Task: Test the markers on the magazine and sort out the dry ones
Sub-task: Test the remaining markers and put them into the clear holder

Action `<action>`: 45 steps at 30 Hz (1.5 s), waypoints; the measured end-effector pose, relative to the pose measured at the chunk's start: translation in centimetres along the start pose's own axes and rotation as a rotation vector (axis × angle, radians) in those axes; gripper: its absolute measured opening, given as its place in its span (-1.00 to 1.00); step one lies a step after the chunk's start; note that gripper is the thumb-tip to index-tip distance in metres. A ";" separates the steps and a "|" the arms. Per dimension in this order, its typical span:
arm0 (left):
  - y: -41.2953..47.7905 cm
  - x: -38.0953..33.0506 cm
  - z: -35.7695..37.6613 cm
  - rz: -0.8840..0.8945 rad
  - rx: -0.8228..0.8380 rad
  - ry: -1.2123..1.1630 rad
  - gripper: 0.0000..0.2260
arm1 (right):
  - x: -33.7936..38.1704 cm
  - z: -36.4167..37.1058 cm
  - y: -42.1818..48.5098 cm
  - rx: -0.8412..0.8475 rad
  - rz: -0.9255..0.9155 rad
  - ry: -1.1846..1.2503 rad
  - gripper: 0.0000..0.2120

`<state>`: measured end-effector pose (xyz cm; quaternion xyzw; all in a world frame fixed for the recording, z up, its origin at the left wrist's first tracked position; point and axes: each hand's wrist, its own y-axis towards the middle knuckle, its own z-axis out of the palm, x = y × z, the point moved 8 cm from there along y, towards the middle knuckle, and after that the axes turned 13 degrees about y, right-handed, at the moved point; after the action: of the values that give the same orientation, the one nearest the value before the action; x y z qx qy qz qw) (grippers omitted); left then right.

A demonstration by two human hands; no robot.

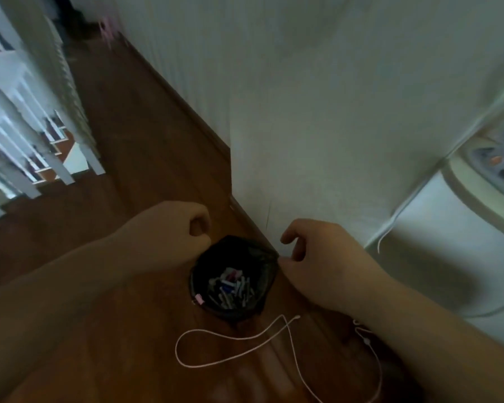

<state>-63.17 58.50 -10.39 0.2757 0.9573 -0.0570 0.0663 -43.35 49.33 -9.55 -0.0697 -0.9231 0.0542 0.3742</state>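
Where the wooden floor (128, 170) meets the white wall (303, 112), the left hand (169, 228) is curled up just beside a black bag (264, 266), and I cannot tell if it holds anything. Markers (233, 289) lie in a heap inside the bag. The right hand (323, 263) pinches the bag's edge.
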 end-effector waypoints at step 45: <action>-15.0 -91.6 3.2 1.429 -0.147 -0.139 -0.84 | -40.8 -43.5 -62.6 -0.995 0.936 -0.291 -0.64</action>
<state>5.97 -2.28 2.05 0.8251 0.5378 0.0474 0.1664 10.51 -17.10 3.18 -0.6155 -0.7517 -0.2109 0.1078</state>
